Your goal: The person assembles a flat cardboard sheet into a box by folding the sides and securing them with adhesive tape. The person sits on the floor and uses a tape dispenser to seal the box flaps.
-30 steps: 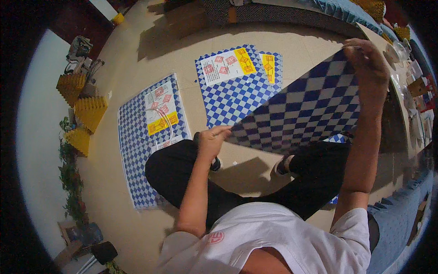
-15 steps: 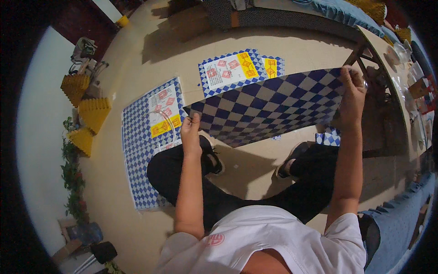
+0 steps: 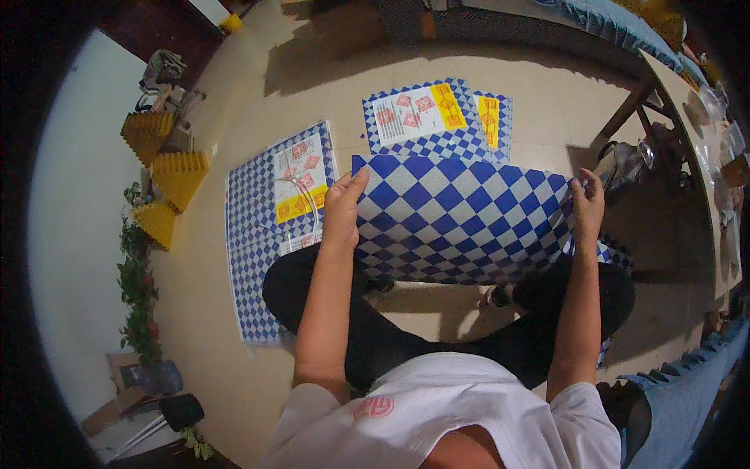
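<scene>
A sheet with a blue and pale-grey diamond check (image 3: pixel 469 215) hangs above my knees, its face tilted toward me and its lower part curving away. My left hand (image 3: pixel 344 207) grips it at the left edge, near the upper corner, thumb on the near face. With thumb and fingers, my right hand (image 3: pixel 587 203) pinches its upper right corner. Beyond it on the floor lies a checked piece (image 3: pixel 414 146) with a white and yellow label, overlapping a similar piece (image 3: pixel 505 129). Left of my knee lies a larger wrapped checked pack (image 3: pixel 250 258) with a pale looped cord (image 3: pixel 314 205) on it.
Yellow pleated stacks (image 3: pixel 181 176) and a leafy plant (image 3: pixel 137 273) line the left wall. At the right stands a wooden table (image 3: pixel 699 164) with plastic bags on it. A blue cloth-covered piece of furniture (image 3: pixel 687 399) is at the lower right.
The sheet has come lower and turned its check toward me, its top edge now nearly level. My right hand has dropped with its corner; the left hand has shifted slightly up and right.
</scene>
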`<state>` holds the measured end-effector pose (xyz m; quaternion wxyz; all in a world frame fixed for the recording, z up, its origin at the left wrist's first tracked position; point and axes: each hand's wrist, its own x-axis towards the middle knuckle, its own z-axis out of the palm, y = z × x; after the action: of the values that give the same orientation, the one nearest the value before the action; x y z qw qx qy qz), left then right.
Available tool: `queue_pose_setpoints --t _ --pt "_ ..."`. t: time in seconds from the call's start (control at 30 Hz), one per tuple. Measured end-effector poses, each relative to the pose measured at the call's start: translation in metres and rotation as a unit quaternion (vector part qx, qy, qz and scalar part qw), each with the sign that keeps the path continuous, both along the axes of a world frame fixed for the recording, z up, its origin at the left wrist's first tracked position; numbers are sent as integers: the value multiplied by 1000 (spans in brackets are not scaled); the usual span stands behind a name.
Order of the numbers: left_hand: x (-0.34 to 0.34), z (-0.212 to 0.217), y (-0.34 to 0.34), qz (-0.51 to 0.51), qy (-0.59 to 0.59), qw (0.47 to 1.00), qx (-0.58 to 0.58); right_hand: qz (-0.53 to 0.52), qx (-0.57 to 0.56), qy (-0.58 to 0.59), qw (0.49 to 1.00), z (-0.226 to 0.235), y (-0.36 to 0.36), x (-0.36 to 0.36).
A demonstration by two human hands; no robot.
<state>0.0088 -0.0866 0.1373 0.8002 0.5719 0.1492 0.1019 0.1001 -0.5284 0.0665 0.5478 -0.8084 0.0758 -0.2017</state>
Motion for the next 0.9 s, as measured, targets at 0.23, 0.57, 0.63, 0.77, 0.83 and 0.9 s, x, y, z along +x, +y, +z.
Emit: queue_pose_setpoints --t 0.23,0.57,0.63,0.77,0.83,0.9 --pt "24 63 -6 -91 -73 986 116 -18 -383 -167 908 64 53 -24" --pt "45 131 -68 -239 -15 828 507 274 -104 -217 931 122 172 -64" --pt "47 133 -70 -263 -4 814 517 260 -68 -187 945 114 174 -66" --pt "44 126 -65 -301 24 853 426 251 -36 -168 952 102 180 -74" --pt "43 124 -65 -306 37 860 406 244 -27 -164 955 97 185 -78" --pt "40 127 -67 -308 74 860 401 252 13 -138 958 94 191 -83"
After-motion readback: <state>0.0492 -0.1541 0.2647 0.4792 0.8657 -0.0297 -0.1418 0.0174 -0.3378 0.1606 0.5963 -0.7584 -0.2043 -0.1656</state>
